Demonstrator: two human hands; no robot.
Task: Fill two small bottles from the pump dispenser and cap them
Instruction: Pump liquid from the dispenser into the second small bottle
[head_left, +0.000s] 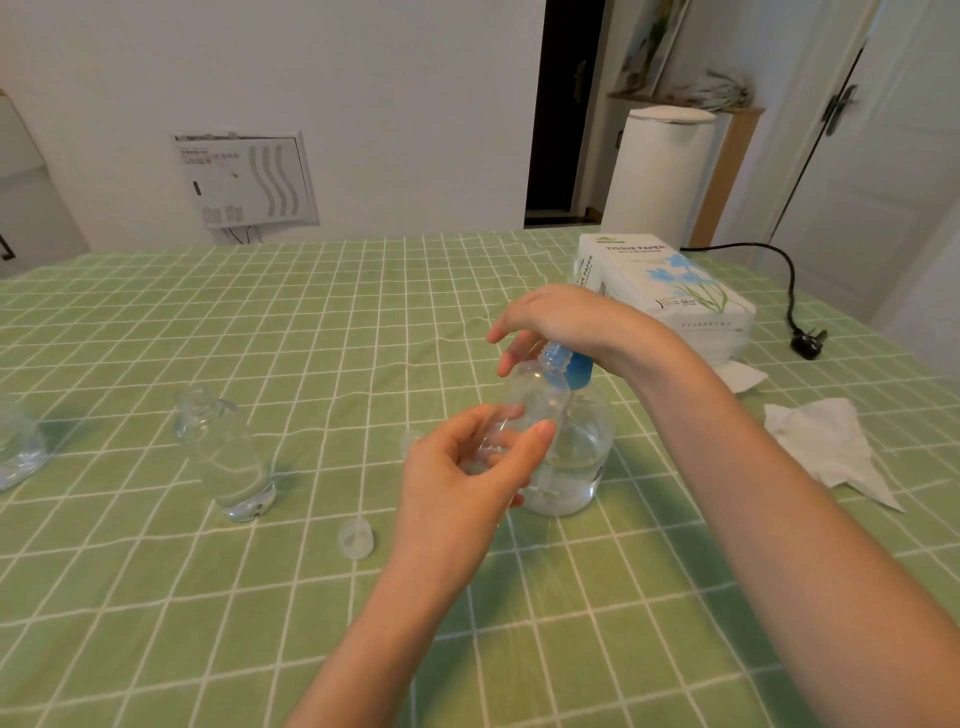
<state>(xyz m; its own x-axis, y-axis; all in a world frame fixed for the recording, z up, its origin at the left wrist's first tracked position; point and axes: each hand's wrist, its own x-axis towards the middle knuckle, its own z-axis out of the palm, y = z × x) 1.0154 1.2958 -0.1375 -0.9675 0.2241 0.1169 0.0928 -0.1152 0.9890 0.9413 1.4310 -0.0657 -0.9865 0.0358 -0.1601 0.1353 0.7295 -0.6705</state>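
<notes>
My left hand (467, 478) grips a small clear bottle (535, 395), tilted with its open neck up against the blue pump head (569, 366) of the clear pump dispenser (576, 457). My right hand (561, 322) lies on top of the pump head, palm down with the fingers spread. A second small clear bottle (228, 452), open at the neck, stands on the cloth to the left with a little liquid in it. One clear cap (356, 540) lies in front of my left hand. Another clear cap (410, 441) shows just behind my left hand.
A green checked cloth (260, 322) covers the table. A tissue paper pack (670, 291) lies at the back right, crumpled tissues (826, 447) at the right, and a black cable with plug (805, 343) beyond. Another clear container (15, 447) sits at the left edge.
</notes>
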